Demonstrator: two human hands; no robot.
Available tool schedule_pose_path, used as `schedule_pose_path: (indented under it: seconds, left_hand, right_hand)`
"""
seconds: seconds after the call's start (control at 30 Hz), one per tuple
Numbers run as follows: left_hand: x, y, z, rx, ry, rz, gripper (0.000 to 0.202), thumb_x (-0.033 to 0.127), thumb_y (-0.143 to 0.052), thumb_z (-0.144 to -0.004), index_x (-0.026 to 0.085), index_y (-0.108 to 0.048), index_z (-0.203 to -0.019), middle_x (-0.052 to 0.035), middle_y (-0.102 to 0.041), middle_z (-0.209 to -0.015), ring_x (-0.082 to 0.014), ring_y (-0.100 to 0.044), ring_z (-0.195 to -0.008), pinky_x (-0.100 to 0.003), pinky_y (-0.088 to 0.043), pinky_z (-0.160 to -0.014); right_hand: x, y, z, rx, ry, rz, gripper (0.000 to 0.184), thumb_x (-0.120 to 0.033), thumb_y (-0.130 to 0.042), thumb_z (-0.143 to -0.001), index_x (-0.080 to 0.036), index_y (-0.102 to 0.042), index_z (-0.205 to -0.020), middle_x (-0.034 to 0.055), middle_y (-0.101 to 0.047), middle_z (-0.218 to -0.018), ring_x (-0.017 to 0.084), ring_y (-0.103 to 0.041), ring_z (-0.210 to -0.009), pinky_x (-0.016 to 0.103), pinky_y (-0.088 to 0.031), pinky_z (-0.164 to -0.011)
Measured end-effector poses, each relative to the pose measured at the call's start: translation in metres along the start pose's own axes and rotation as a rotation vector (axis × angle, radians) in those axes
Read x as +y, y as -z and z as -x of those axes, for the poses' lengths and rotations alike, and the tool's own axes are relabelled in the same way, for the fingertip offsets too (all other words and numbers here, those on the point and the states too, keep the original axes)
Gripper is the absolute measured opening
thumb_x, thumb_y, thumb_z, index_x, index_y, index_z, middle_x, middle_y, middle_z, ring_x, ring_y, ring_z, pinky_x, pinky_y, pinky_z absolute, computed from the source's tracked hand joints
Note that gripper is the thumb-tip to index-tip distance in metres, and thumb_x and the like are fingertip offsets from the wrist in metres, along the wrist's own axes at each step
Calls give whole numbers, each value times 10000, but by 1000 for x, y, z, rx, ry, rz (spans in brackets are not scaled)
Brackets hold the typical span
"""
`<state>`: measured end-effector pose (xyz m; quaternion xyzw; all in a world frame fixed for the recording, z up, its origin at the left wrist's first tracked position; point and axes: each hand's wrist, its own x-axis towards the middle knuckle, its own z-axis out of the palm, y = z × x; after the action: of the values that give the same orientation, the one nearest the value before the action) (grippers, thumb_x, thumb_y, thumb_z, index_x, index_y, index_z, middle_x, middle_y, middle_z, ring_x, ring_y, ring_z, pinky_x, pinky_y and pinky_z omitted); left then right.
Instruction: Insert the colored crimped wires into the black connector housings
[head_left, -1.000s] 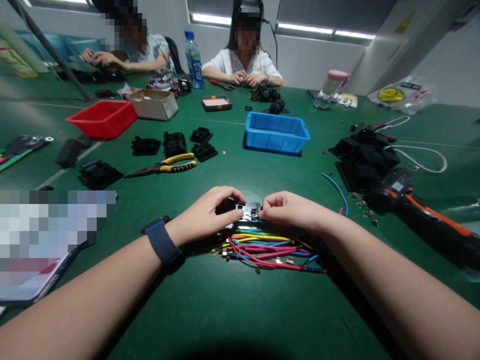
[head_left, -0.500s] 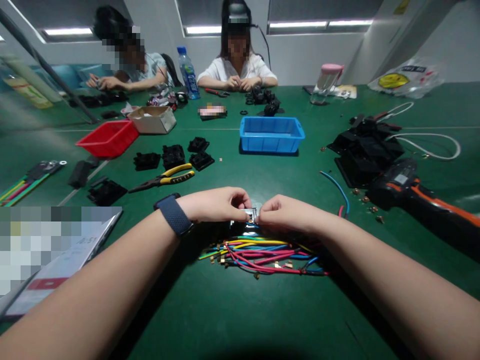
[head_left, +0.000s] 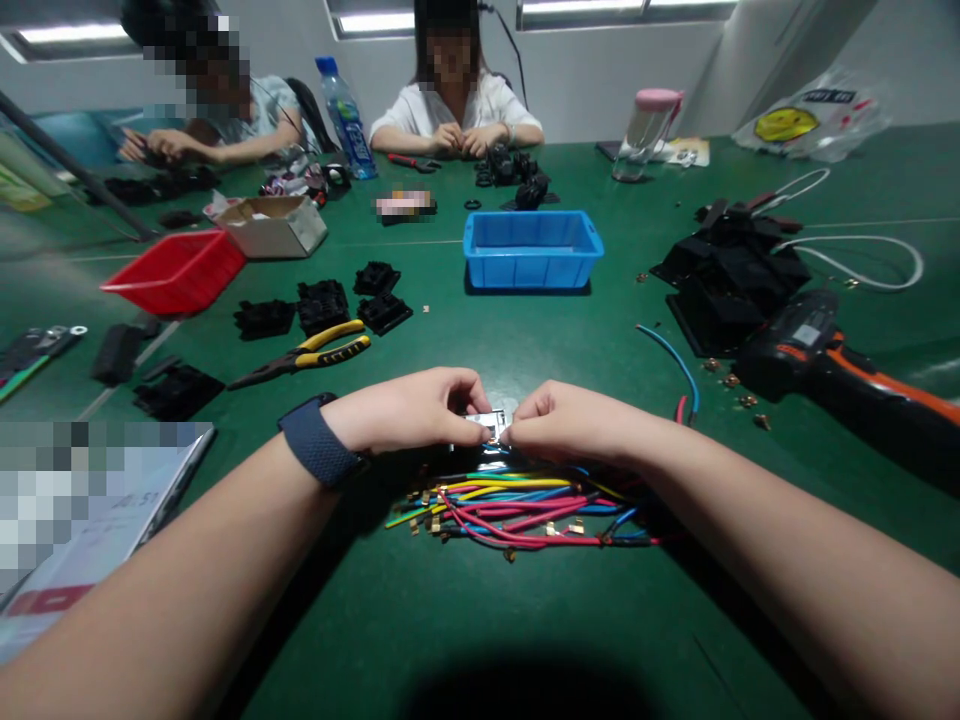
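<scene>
My left hand (head_left: pixel 411 410), with a dark watch on its wrist, and my right hand (head_left: pixel 566 420) meet at the middle of the green table (head_left: pixel 480 620). Both are closed on a small black connector block (head_left: pixel 491 428) held between their fingertips. A bundle of coloured wires (head_left: pixel 517 505) with metal terminals trails from the block toward me and lies on the table beneath my hands.
Yellow-handled pliers (head_left: pixel 307 355) and black plastic parts (head_left: pixel 322 305) lie left of centre. A blue bin (head_left: pixel 531 248), a red bin (head_left: pixel 176 270) and a cardboard box (head_left: pixel 274 225) stand farther back. An orange-black power drill (head_left: pixel 832 365) and black parts lie right. Two people work across the table.
My hands have drawn closer together on the block, hiding more of it. The camera has tilted slightly, shifting the scene upward.
</scene>
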<state>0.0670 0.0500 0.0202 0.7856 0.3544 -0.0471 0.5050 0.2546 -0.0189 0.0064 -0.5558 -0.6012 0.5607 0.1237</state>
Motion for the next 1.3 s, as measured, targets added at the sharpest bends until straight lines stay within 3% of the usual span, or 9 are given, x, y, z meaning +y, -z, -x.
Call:
schedule_pose_path:
  seconds: [0.57, 0.7, 0.83, 1.3]
  left_hand:
    - [-1, -1, 0, 18, -8, -30, 271, 335, -639, -683, 176, -531, -874, 24, -577, -772, -122, -506, -682, -201, -369, -566]
    - [-4, 4, 1, -40, -21, -5, 297, 364, -619, -717, 174, -543, -933, -2, -601, -861, -137, -538, -752, -215, -404, -618]
    - [-3, 12, 5, -104, -27, -24, 298, 281, -611, -705, 172, -558, -977, 6, -575, -832, -133, -529, -750, -217, -404, -627]
    - [-2, 15, 8, -153, -28, 4, 316, 219, -578, -695, 167, -535, -1004, 1, -583, -859, -131, -532, -763, -208, -384, -611]
  right_hand:
    - [-6, -4, 0, 28, -41, 20, 290, -345, -513, -690, -187, -395, -478, -73, -281, -429, 57, -235, -400, 243, -137, -406]
    - [-8, -3, 0, 23, -50, 33, 288, -339, -508, -684, -187, -387, -471, -76, -275, -430, 56, -232, -403, 242, -139, -411]
    - [-6, -2, -1, 16, -61, 36, 267, -348, -496, -687, -189, -442, -479, -71, -312, -419, 64, -259, -397, 240, -168, -405]
    - [-3, -2, -3, 20, -60, 61, 265, -373, -499, -683, -189, -483, -492, -63, -335, -426, 72, -280, -401, 242, -186, -398]
